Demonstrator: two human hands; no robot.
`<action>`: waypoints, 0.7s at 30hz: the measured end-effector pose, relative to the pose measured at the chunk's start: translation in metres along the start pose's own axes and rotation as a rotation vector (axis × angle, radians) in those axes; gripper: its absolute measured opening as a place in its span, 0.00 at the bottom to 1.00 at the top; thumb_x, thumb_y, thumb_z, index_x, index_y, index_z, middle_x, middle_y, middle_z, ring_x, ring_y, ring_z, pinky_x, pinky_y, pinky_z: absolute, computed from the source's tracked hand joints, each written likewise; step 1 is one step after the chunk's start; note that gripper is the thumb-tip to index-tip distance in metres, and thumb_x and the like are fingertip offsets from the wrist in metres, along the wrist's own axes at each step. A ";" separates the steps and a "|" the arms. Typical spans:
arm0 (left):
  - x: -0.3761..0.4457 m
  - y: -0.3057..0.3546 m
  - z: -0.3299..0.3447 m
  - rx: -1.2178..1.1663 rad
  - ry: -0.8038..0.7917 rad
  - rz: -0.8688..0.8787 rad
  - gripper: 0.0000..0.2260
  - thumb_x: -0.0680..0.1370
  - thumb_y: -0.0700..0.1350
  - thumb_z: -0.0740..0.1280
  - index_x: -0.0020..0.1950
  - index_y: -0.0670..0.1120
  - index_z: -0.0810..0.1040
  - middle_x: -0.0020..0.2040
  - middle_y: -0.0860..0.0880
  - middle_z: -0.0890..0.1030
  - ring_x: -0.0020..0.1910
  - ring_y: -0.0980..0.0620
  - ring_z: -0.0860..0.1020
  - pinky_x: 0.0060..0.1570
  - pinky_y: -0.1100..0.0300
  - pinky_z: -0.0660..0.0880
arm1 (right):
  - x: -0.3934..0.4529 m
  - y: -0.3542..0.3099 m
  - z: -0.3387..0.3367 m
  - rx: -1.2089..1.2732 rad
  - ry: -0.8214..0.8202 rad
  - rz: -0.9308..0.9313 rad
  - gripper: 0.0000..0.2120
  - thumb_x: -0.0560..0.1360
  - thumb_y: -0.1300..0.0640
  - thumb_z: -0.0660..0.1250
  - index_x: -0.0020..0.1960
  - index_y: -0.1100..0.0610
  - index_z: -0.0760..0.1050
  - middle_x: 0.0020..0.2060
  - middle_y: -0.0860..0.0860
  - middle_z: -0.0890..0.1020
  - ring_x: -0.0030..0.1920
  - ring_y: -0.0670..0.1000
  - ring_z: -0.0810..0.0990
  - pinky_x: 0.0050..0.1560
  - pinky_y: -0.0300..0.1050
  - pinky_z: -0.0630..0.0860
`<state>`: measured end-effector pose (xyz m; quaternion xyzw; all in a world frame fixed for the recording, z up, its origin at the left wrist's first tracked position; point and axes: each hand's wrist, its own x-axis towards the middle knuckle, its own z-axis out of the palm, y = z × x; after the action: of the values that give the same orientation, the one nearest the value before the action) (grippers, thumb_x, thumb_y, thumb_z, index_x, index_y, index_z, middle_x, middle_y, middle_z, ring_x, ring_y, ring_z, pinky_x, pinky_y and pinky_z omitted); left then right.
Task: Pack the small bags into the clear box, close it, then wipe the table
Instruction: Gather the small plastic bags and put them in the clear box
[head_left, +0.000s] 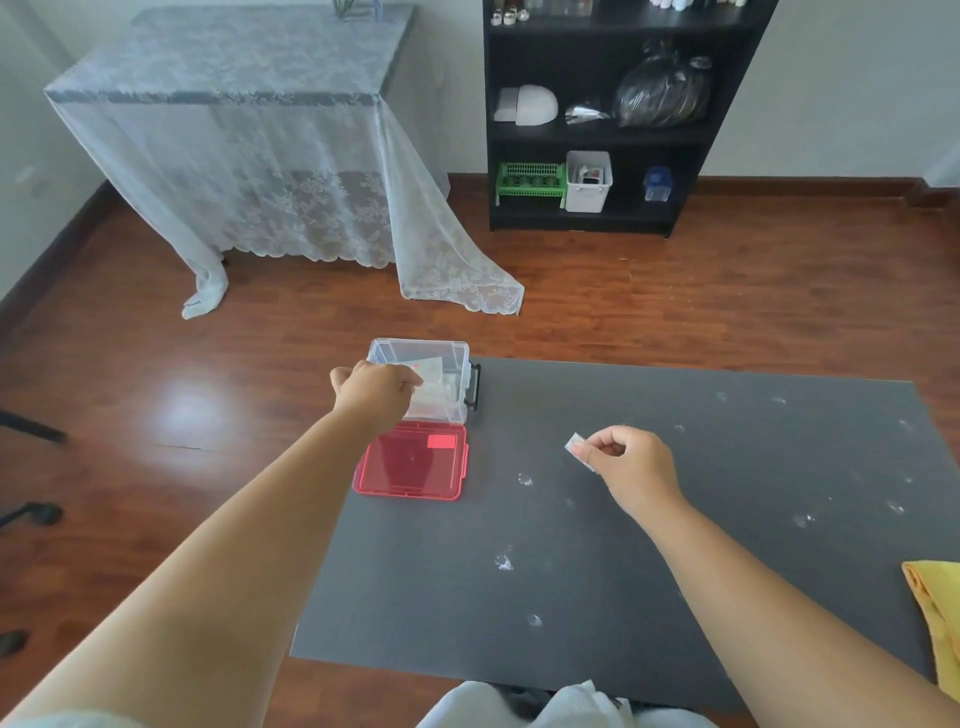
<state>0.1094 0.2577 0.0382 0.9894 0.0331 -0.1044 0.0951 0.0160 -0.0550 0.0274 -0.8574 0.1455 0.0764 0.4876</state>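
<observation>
The clear box (452, 353) stands open at the far left corner of the dark grey table (649, 571), with its red lid (410, 465) lying flat just in front of it. My left hand (376, 389) reaches over the box's near left side, fingers closed on a small clear bag (431, 370) inside the box. My right hand (631, 460) hovers over the middle of the table, pinching another small bag (574, 444) between thumb and fingers. Several pale smudges (504, 562) dot the tabletop.
A yellow cloth (935, 608) lies at the table's right edge. Beyond the table is wooden floor, a lace-covered table (234, 130) at the far left and a black shelf unit (597, 114) against the wall. My knees show at the bottom edge.
</observation>
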 end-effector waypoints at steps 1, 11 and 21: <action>0.001 -0.002 -0.001 0.011 0.007 0.013 0.17 0.79 0.47 0.54 0.58 0.62 0.79 0.52 0.58 0.82 0.59 0.50 0.69 0.52 0.54 0.55 | 0.001 -0.002 0.003 0.003 -0.001 0.003 0.09 0.71 0.48 0.75 0.36 0.51 0.81 0.33 0.48 0.82 0.33 0.46 0.76 0.33 0.36 0.70; -0.014 -0.039 0.004 -0.088 0.201 0.104 0.15 0.78 0.50 0.62 0.64 0.57 0.77 0.70 0.54 0.70 0.69 0.45 0.64 0.63 0.47 0.59 | 0.029 -0.079 0.054 0.058 -0.056 -0.100 0.05 0.75 0.47 0.69 0.42 0.45 0.82 0.35 0.38 0.82 0.36 0.34 0.78 0.37 0.32 0.69; -0.028 -0.046 0.021 -0.284 0.111 -0.010 0.21 0.80 0.53 0.58 0.74 0.54 0.65 0.76 0.58 0.59 0.73 0.46 0.60 0.67 0.45 0.59 | 0.077 -0.141 0.127 -0.290 -0.233 -0.302 0.09 0.75 0.60 0.67 0.52 0.52 0.82 0.46 0.47 0.83 0.47 0.48 0.79 0.39 0.36 0.70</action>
<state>0.0740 0.2969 0.0156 0.9701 0.0578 -0.0445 0.2317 0.1356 0.1088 0.0564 -0.9159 -0.0542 0.1208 0.3789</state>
